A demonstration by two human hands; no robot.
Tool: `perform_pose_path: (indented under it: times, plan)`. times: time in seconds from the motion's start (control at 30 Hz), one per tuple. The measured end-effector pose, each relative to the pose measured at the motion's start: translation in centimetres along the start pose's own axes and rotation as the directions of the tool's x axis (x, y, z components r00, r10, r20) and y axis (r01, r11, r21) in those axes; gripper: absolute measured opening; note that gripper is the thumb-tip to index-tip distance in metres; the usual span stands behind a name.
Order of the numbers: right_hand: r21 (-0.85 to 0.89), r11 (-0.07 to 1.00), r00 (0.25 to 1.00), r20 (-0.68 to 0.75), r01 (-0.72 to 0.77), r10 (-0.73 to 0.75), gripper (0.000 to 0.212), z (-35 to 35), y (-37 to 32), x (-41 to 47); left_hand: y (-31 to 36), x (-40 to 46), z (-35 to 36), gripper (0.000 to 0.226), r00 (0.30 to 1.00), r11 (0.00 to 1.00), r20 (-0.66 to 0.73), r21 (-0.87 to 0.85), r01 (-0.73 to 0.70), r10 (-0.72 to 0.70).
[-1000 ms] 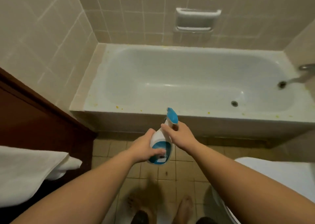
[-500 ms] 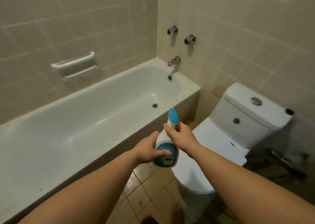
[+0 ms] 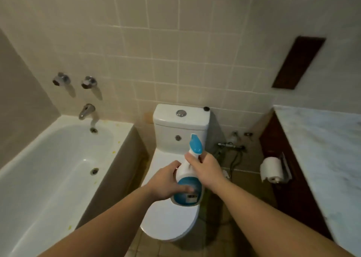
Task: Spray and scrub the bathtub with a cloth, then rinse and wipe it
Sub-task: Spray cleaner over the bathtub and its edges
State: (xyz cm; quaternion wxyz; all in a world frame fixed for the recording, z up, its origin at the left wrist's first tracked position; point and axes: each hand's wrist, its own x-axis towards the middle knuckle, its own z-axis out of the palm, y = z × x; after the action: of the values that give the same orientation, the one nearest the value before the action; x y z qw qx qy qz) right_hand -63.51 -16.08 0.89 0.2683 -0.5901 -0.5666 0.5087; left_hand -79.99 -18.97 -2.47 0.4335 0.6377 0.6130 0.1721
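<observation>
One bathtub (image 3: 39, 188), with two drain fittings (image 3: 94, 171) inside. One spout (image 3: 86, 111) and two wall taps (image 3: 88, 82) above. One toilet (image 3: 170, 217), with two buttons (image 3: 181, 112) on the cistern. One spray bottle (image 3: 188, 182), held by two hands: left (image 3: 166, 184) on the body, right (image 3: 205, 168) at the neck. One toilet-paper roll (image 3: 271, 168). One marble surface (image 3: 322, 149). One dark wall panel (image 3: 298, 62).

A tiled bathroom is shown. A white bathtub (image 3: 48, 178) with a chrome spout (image 3: 86, 111) and two wall taps (image 3: 75, 81) is set beside a toilet (image 3: 175, 178), and a toilet-paper roll (image 3: 271, 168) is mounted under a marble counter (image 3: 322, 149). Beige tiles (image 3: 166, 41) are laid on the walls.
</observation>
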Motion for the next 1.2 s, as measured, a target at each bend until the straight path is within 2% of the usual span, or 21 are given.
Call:
perform_pose_path:
  times: [0.23, 0.4, 0.5, 0.6, 0.73, 0.9, 1.1, 1.2]
  plan:
    - [0.068, 0.997, 0.959, -0.278, -0.043, 0.060, 0.052, -14.4, 2.6, -1.1, 11.5, 8.2, 6.6, 0.065, 0.971, 0.978, 0.168, 0.094, -0.188, 0.171]
    - [0.039, 0.999, 0.908, -0.418, 0.007, 0.010, 0.044, -24.7, 5.5, -2.2, 19.6, 13.4, 12.0, 0.065, 0.939, 0.962, 0.262, 0.097, -0.254, 0.222]
    - [0.048, 0.999, 0.860, -0.509, 0.002, 0.023, 0.029, -30.7, 8.2, -3.1, 23.4, 16.4, 16.0, 0.064, 0.914, 0.951, 0.326, 0.110, -0.288, 0.240]
    - [0.037, 0.999, 0.796, -0.604, -0.015, 0.034, 0.019, -36.6, 11.0, -4.0, 26.7, 19.1, 21.0, 0.060, 0.896, 0.931, 0.372, 0.172, -0.322, 0.241]
    - [0.072, 0.997, 0.704, -0.707, -0.030, 0.072, 0.021, -43.8, 14.1, -6.2, 30.9, 21.5, 27.5, 0.051, 0.859, 0.881, 0.435, 0.250, -0.402, 0.269]
    - [0.102, 0.994, 0.557, -0.824, -0.031, 0.102, 0.020, -51.1, 17.7, -8.5, 35.5, 25.4, 34.9, 0.062, 0.780, 0.778, 0.552, 0.335, -0.532, 0.296]
    - [0.071, 0.997, 0.378, -0.924, 0.009, 0.062, 0.025, -57.0, 19.6, -11.1, 38.2, 29.5, 43.6, 0.085, 0.643, 0.626, 0.709, 0.368, -0.687, 0.289]
    - [0.066, 0.997, 0.320, -0.946, 0.038, 0.050, 0.022, -59.3, 19.8, -12.1, 39.6, 31.0, 47.3, 0.095, 0.590, 0.473, 0.752, 0.422, -0.773, 0.294]
